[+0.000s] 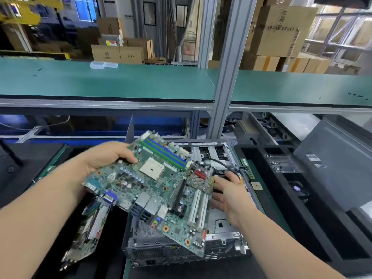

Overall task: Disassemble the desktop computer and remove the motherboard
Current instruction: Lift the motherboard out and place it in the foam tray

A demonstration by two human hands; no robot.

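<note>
Motherboard [159, 190] raised and tilted over the open desktop case [225, 244], gripped at its far-left edge by the left hand [104, 158]. Right hand [227, 194] at the board's right edge, fingers [218, 181] extended, apparently only touching. Another circuit board [88, 228] lower left.

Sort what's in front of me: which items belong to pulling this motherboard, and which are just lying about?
Job items:
motherboard, gripped by the left hand
computer case beneath it
right hand at the board's edge

Lying about:
second circuit board at left
clear plastic box on the shelf
cardboard boxes behind
</note>
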